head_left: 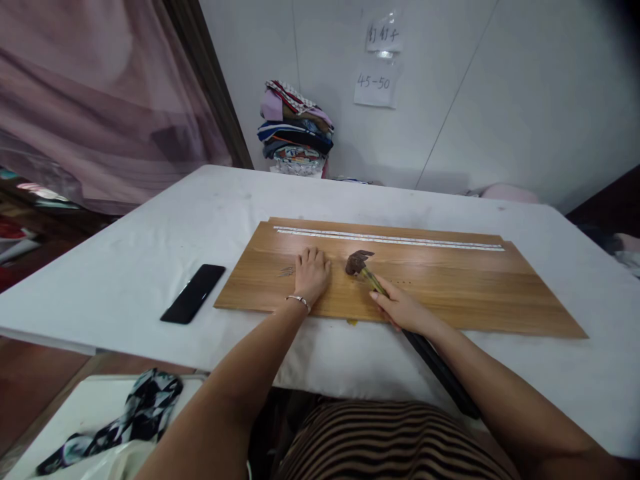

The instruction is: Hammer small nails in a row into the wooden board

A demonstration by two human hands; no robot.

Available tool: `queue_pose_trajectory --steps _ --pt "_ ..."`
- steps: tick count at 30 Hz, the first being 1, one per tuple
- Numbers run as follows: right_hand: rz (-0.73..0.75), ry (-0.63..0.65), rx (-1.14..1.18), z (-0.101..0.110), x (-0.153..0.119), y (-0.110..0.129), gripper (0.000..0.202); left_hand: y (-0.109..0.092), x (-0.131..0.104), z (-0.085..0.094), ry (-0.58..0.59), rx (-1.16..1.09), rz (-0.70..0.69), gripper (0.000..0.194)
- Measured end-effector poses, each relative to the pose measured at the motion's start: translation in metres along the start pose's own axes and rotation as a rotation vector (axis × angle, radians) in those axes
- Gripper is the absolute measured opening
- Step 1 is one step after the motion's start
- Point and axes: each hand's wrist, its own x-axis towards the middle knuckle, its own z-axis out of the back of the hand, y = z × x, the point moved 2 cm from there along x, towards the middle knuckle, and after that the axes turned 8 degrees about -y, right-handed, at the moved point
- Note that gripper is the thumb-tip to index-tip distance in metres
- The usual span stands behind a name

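Observation:
My left hand (312, 277) lies palm down on a wood-grain board (480, 287), fingers stretched forward and nothing visible in it. Just left of those fingers is a small group of nails (287, 271). My right hand (403, 307) is wrapped round the handle of a claw hammer (358, 262). The hammer's rusty head is over the middle of the board, to the right of my left hand; whether it touches the wood I cannot tell. Its black grip runs back past the board's near edge. A row of small dark dots (403, 282) shows on the board beyond my right hand.
Two white measuring strips (390, 239) run along the board's far side. A black flat case (193, 294) lies left on the white-covered table (150, 247). Folded cloths (297, 130) are stacked by the wall. A white stool (95, 400) with patterned fabric stands lower left.

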Motion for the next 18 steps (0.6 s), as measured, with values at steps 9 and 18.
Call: queue_pose_trajectory --steps 9,18 --pt "0.001 -0.033 0.123 -0.0032 0.0009 -0.0078 0.063 0.0000 0.0001 0.0005 0.019 -0.011 0.014 0.036" --pt "0.018 -0.023 0.118 -0.0005 0.0005 -0.0064 0.062 -0.0003 0.0004 0.0013 0.021 0.004 0.014 0.037"
